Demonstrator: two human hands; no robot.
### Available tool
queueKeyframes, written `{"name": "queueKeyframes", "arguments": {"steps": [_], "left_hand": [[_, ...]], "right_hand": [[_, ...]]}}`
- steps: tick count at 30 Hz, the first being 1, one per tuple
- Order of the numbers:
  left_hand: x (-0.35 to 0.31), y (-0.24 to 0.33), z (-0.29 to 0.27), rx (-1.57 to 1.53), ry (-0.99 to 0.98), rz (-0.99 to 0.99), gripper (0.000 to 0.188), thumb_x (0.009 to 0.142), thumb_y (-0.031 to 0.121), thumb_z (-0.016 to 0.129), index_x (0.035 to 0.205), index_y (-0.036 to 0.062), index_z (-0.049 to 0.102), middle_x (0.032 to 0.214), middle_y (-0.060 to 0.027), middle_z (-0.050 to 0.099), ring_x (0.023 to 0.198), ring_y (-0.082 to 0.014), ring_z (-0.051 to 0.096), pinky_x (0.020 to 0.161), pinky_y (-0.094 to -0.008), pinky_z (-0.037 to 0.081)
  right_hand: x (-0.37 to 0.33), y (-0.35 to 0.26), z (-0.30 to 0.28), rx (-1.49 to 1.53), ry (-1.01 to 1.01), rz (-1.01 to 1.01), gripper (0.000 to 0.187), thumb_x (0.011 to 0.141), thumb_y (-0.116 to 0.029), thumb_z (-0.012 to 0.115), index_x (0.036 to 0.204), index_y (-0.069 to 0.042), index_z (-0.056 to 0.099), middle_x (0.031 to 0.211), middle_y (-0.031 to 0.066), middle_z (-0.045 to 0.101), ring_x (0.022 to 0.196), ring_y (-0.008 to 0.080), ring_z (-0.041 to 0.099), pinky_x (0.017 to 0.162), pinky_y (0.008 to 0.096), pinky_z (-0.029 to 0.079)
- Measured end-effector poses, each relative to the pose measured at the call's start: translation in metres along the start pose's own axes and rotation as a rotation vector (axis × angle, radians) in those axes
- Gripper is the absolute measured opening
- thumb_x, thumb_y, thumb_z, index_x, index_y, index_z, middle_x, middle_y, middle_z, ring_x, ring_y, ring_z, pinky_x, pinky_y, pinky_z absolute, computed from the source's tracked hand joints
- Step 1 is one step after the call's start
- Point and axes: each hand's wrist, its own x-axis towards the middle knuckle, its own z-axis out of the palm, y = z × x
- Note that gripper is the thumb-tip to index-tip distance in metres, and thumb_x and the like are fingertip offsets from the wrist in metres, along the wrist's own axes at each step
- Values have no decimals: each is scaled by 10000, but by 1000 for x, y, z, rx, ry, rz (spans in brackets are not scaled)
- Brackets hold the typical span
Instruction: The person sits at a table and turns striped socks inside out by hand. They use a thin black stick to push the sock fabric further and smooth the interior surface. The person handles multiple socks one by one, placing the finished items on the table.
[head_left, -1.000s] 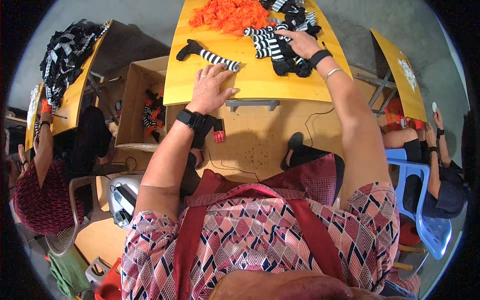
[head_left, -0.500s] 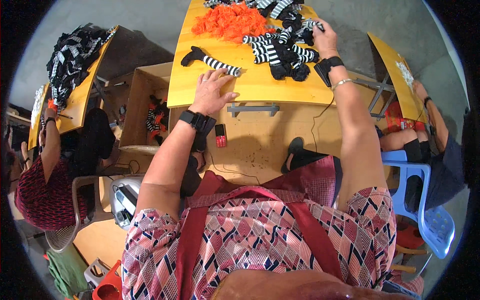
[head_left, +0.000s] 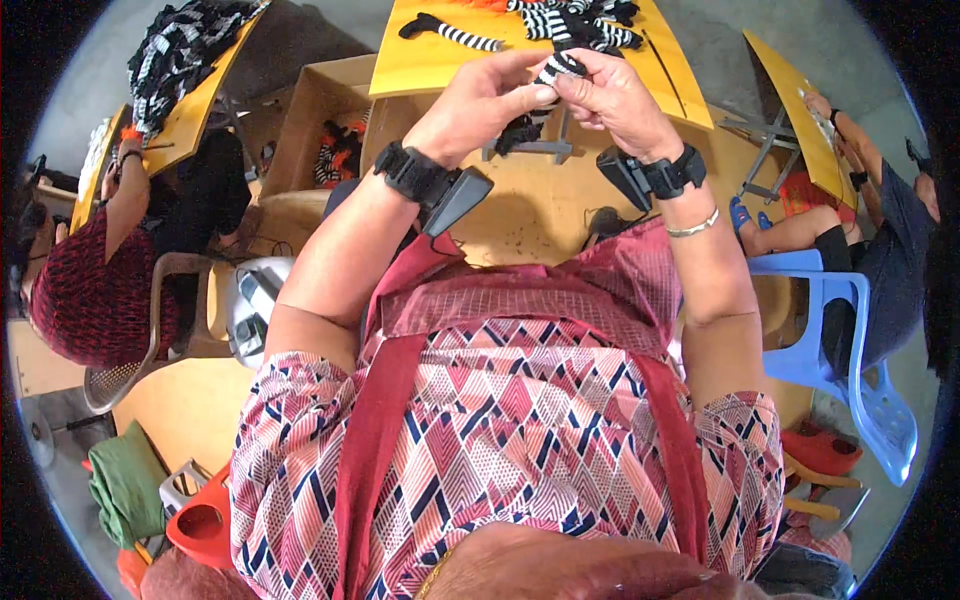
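Note:
My left hand and my right hand meet in front of the table's near edge, both closed on one black-and-white striped stuffed leg. Its striped end sticks up between my fingertips, and a black end hangs below my hands; my fingers cover the part between. Beyond them on the yellow table, a similar striped leg with a black foot lies alone at the left. To its right is a heap of striped and black pieces.
A sliver of orange fluffy material shows at the far edge. An open cardboard box stands left of the table, striped and orange pieces inside. Co-workers sit at side tables: a person in dark red left, another beside a blue chair right.
My right hand has come back from the heap with a striped leg. My left hand has left the lone leg on the table and joined it. The view has shifted nearer my body.

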Motion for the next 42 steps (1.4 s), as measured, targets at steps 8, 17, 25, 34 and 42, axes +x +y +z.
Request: {"name": "queueKeyframes", "arguments": {"steps": [8,17,25,34,42], "left_hand": [[-16,-28,-12,26,84,-253,192,826,157,545,949,10,543,796,-30,585,717,-82,532,637,-222,423],[-46,-17,-14,-158,113,-230,146,814,159,576,888,51,510,700,-47,575,630,-122,562,576,-251,462],[-20,-16,-28,-650,115,-220,330,850,260,501,1074,24,446,901,-120,584,796,-221,587,730,-363,486],[5,-25,-67,-1143,123,-37,394,841,335,486,1041,-3,468,945,-125,527,870,-263,534,870,-432,408],[5,-17,-68,-1221,26,131,499,838,452,395,1029,-5,457,893,-125,513,873,-277,495,893,-436,369]], "right_hand": [[12,67,-69,-451,398,78,220,778,-184,567,936,-33,590,668,29,560,526,127,506,462,262,402],[-26,97,-238,-1444,708,539,356,781,-286,471,886,30,597,949,252,562,915,374,541,795,424,434],[-40,105,-246,-1466,939,655,234,778,-109,408,875,17,580,873,261,577,865,386,560,747,437,454],[-102,55,-73,-77,820,197,299,856,-133,449,1150,-107,403,650,-37,414,498,35,379,381,151,291],[-128,10,72,-373,366,33,365,876,-101,403,1238,-56,413,680,-40,461,533,42,345,509,171,339]]}}
